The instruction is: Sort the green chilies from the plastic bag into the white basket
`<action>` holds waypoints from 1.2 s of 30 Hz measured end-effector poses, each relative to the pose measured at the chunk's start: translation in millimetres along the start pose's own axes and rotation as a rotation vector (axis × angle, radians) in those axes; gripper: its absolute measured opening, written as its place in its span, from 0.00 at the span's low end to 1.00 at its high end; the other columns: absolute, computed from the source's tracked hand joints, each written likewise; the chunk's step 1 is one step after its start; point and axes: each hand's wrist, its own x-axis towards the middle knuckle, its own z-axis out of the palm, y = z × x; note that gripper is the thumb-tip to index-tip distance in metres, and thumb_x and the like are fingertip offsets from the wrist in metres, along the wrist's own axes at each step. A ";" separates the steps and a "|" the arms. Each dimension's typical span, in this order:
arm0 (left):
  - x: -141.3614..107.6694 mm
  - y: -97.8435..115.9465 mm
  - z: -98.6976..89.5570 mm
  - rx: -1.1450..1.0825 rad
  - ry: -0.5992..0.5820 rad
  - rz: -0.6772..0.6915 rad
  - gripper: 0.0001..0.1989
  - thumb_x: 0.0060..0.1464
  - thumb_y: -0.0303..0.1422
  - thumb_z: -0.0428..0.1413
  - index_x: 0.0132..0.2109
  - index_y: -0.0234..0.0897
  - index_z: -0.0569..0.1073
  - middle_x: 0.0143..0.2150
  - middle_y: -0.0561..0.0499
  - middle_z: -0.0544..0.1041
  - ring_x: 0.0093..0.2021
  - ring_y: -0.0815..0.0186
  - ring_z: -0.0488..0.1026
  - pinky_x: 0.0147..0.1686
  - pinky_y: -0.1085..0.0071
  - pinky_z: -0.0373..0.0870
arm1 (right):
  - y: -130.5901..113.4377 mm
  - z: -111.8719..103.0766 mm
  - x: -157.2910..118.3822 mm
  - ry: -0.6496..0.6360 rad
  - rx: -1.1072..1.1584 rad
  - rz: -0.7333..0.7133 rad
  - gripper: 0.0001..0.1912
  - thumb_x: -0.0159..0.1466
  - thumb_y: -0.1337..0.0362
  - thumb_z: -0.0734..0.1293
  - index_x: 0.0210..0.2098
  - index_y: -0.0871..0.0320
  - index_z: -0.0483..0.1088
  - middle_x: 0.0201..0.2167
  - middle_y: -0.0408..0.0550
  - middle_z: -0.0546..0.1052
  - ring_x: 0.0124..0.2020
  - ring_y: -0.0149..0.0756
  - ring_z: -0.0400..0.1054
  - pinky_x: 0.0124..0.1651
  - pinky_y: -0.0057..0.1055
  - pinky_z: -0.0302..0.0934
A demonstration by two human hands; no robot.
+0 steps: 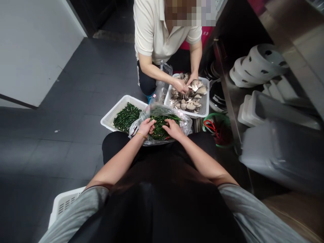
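A clear plastic bag [186, 125] lies open across my lap, full of thin green chilies [160, 127] with a few red bits among them. My left hand [146, 128], with a bracelet at the wrist, is closed in a pinch over the bag's left side; a dark green chili [152, 119] shows at its fingertips. Over the right side of the heap, my right hand [174, 129] reaches in with bent fingers, thumb and forefinger apart, touching the chilies. Left of the bag, a white perforated basket [107, 120] holds more green chilies [128, 116].
Opposite me a person [152, 37] handles oyster mushrooms [188, 101] in another white basket [207, 101]. To the right are a green basket [222, 145] with red handles inside, and a metal shelf [231, 118] bearing plastic tubs [268, 108]. A white crate [57, 206] stands behind my left arm.
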 end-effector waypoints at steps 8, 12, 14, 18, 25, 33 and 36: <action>-10.9 7.1 -11.5 -0.077 0.021 0.010 0.18 0.42 0.41 0.64 0.30 0.35 0.65 0.12 0.66 0.49 0.10 0.81 0.44 0.11 0.80 0.37 | 23.9 -55.3 6.0 0.013 -0.455 0.129 0.15 0.66 0.63 0.57 0.42 0.57 0.74 0.42 0.52 0.78 0.44 0.41 0.71 0.46 0.32 0.61; -13.6 7.1 -10.1 -0.143 -0.025 -0.019 0.19 0.46 0.45 0.61 0.28 0.34 0.66 0.12 0.65 0.47 0.10 0.80 0.43 0.11 0.80 0.37 | 11.1 -16.1 1.4 -0.264 -0.635 -0.028 0.16 0.64 0.65 0.60 0.50 0.54 0.70 0.46 0.53 0.75 0.43 0.40 0.72 0.42 0.31 0.62; -15.1 6.2 -10.5 -0.145 -0.050 -0.049 0.19 0.47 0.46 0.60 0.28 0.33 0.66 0.12 0.64 0.49 0.10 0.80 0.45 0.11 0.80 0.39 | 6.4 1.2 2.0 -0.329 -0.712 -0.034 0.18 0.65 0.66 0.59 0.54 0.57 0.67 0.46 0.57 0.74 0.43 0.41 0.72 0.41 0.32 0.62; -18.4 -0.1 -14.1 -0.101 -0.023 -0.085 0.17 0.47 0.43 0.61 0.28 0.32 0.68 0.14 0.61 0.55 0.11 0.79 0.49 0.11 0.80 0.43 | 9.1 0.8 7.6 -0.373 -0.737 -0.048 0.15 0.65 0.65 0.60 0.50 0.57 0.70 0.44 0.57 0.74 0.43 0.42 0.71 0.40 0.31 0.62; -12.2 -15.4 -3.6 0.203 -0.046 0.057 0.07 0.44 0.32 0.62 0.31 0.34 0.72 0.20 0.56 0.68 0.17 0.76 0.60 0.17 0.78 0.57 | -5.2 -44.1 0.6 -0.223 -0.687 -0.129 0.17 0.67 0.56 0.58 0.48 0.50 0.74 0.44 0.52 0.73 0.43 0.40 0.70 0.40 0.30 0.61; -34.3 -14.0 15.6 0.215 -0.036 0.029 0.09 0.47 0.35 0.60 0.33 0.34 0.73 0.21 0.58 0.68 0.18 0.76 0.59 0.19 0.77 0.57 | -35.8 -21.9 -22.1 -0.022 0.024 -0.323 0.23 0.63 0.49 0.56 0.40 0.55 0.76 0.39 0.52 0.77 0.40 0.40 0.71 0.42 0.33 0.64; -33.7 -21.5 -1.7 0.078 -0.015 -0.032 0.18 0.45 0.44 0.61 0.35 0.33 0.74 0.23 0.56 0.69 0.16 0.78 0.56 0.16 0.78 0.51 | -6.4 13.4 -20.1 -0.311 0.224 -0.144 0.28 0.54 0.37 0.60 0.27 0.56 0.75 0.18 0.48 0.73 0.18 0.39 0.67 0.22 0.33 0.61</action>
